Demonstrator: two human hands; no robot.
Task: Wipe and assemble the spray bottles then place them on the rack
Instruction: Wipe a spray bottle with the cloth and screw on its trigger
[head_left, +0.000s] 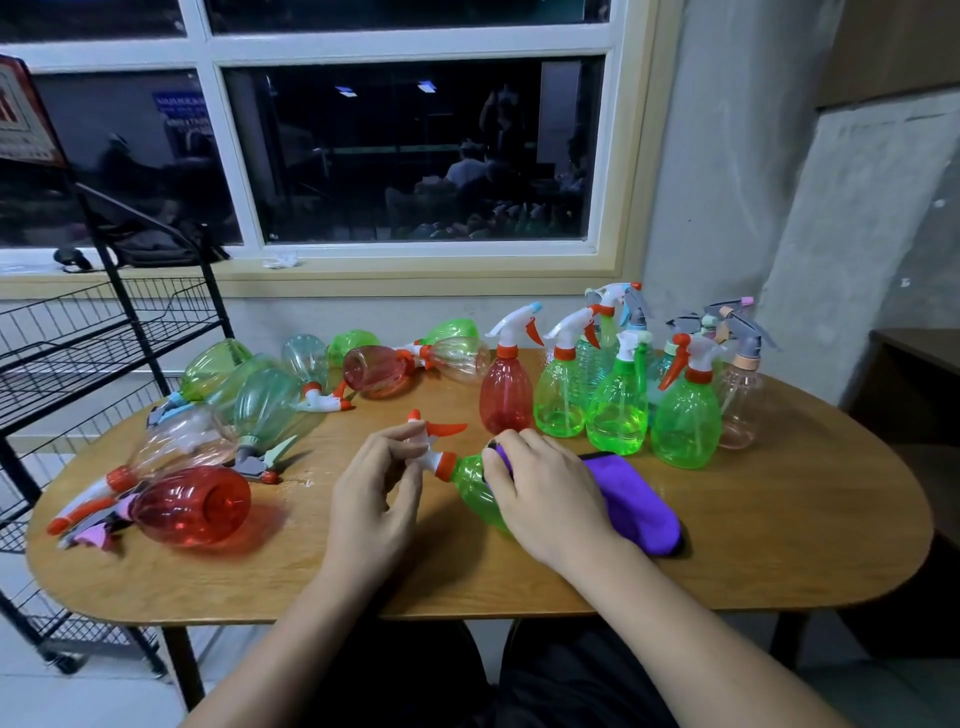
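green bottle (471, 484) | gripped under right hand (545, 493) | left hand (374, 493) apparently pinches sprayer (435, 458)

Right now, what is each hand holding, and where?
Left hand pinches the green spray bottle by its trigger head; right hand holds purple cloth on its body.

Green bottle (470, 484), white-orange trigger head (432, 455), purple cloth (636, 506); red bottle (192, 506) near left; black wire rack (78, 358); wood-grain table (779, 530).

One view only: wide-angle head camera, facing forward and down. Near: left hand (371, 499) and right hand (545, 493) holding bottle (474, 486) mid-frame. Table (779, 545) edge below grip, rack (104, 332) left of grip, window (410, 150) beyond.
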